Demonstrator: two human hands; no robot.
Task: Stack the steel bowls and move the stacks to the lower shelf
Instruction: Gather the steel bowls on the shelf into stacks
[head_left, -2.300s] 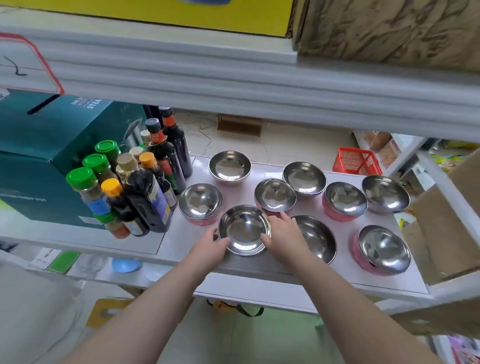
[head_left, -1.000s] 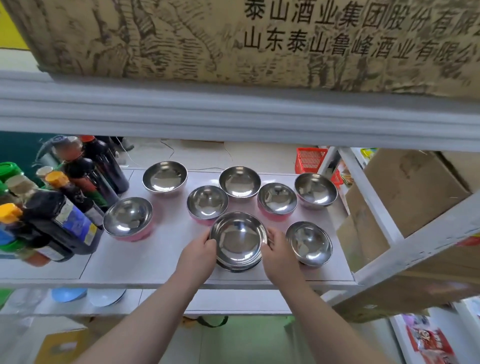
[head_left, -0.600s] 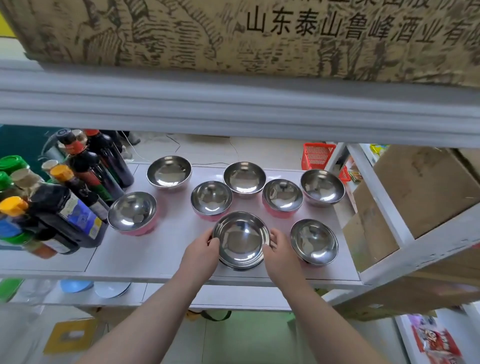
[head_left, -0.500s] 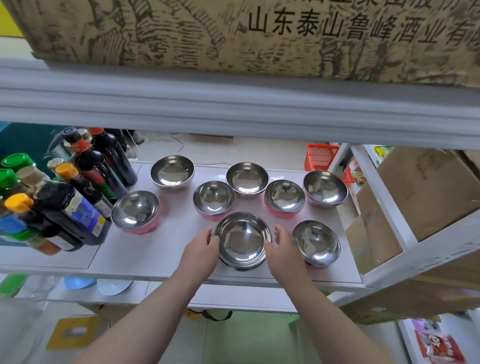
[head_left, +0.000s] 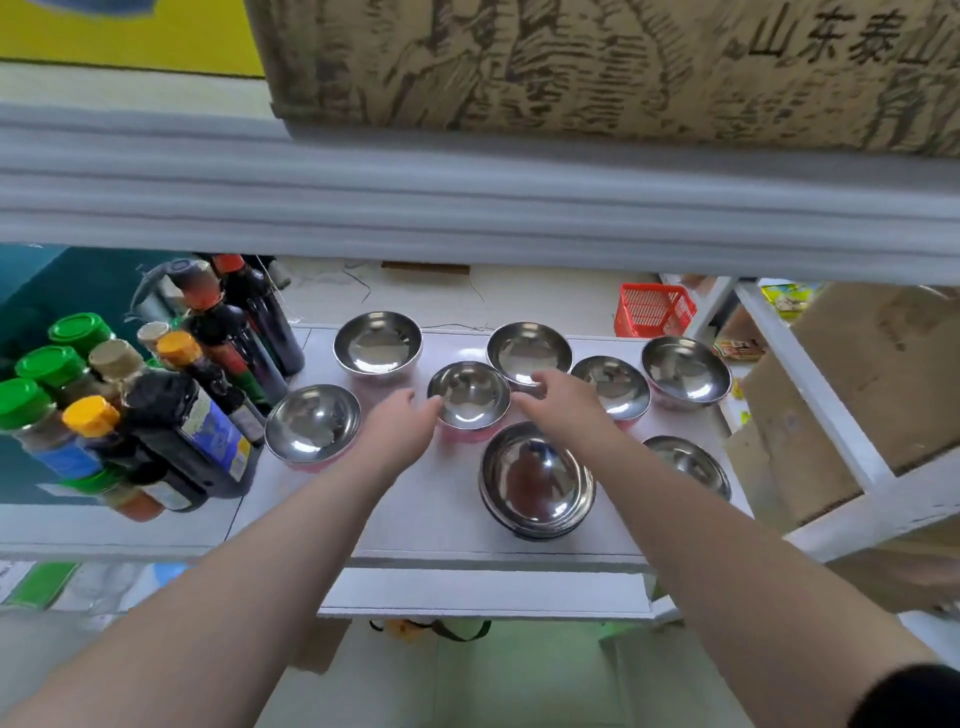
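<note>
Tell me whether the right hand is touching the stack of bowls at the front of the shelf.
Apart. In the head view the right hand reaches past the stack of bowls, its wrist above the far rim, toward the small bowl.

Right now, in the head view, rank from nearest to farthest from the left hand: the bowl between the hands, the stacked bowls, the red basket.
From the left hand:
1. Bowl between the hands, at its fingertips.
2. Stacked bowls, front of shelf, to its right.
3. Red basket, far back right.
</note>
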